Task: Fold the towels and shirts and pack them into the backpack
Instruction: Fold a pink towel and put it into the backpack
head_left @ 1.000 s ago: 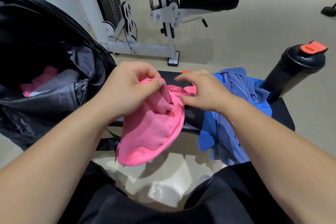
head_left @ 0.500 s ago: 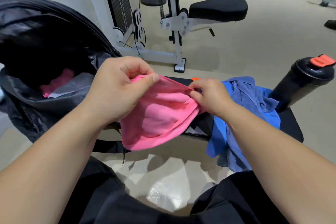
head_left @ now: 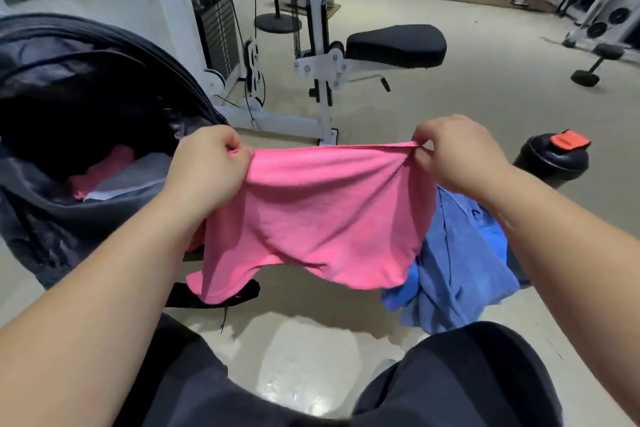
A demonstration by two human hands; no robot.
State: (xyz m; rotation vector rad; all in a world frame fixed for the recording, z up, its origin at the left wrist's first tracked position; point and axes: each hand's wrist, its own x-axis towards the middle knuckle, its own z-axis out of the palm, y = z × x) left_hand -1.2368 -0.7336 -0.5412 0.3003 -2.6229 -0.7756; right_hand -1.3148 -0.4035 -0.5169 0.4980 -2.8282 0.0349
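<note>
— What's on the far left?
— The black backpack (head_left: 52, 218), gaping open, with pink and grey cloth inside.
— And the hands?
— The left hand (head_left: 207, 173) pinches the pink towel (head_left: 322, 215) at its upper left corner, and the right hand (head_left: 450, 152) pinches its upper right. The cloth hangs spread between them.
— Further right?
— Crumpled blue cloth (head_left: 457, 253) sits just behind the towel's right edge, then a black shaker bottle (head_left: 554, 159).

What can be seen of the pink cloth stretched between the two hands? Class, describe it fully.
The pink fabric towel looks soft and matte, with a hemmed top edge. It is spread wide in the air, its top edge pulled nearly taut and level, the rest hanging in loose folds to an uneven lower edge. The left hand grips its top left corner, the right hand pinches its top right corner. It hangs in front of the crumpled blue cloth, hiding part of it.
</note>
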